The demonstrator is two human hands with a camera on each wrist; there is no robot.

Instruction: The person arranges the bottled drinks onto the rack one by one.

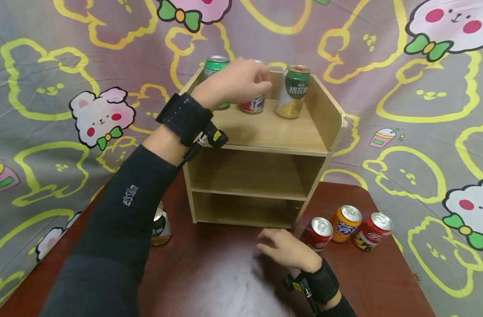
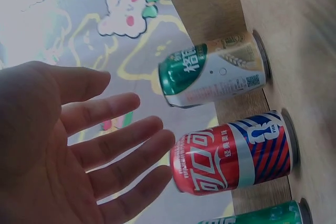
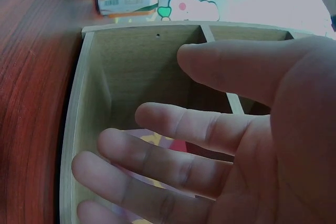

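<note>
Three cans stand upright on top of the wooden shelf (image 1: 273,134): a green can (image 1: 214,66), a red can (image 2: 207,163) in the middle, and a green-and-gold can (image 1: 294,94). From my distant seat I see the left hand (image 1: 241,81) close to the red can, its fingers spread; whether a fingertip touches the can, I cannot tell. The right hand (image 1: 287,248) is low, before the shelf's bottom, with its fingers a little apart and loosely bent. Near it, on the table (image 1: 202,273), I find a dark red can (image 1: 319,233), an orange can (image 1: 344,225) and a bright red can (image 1: 370,233).
</note>
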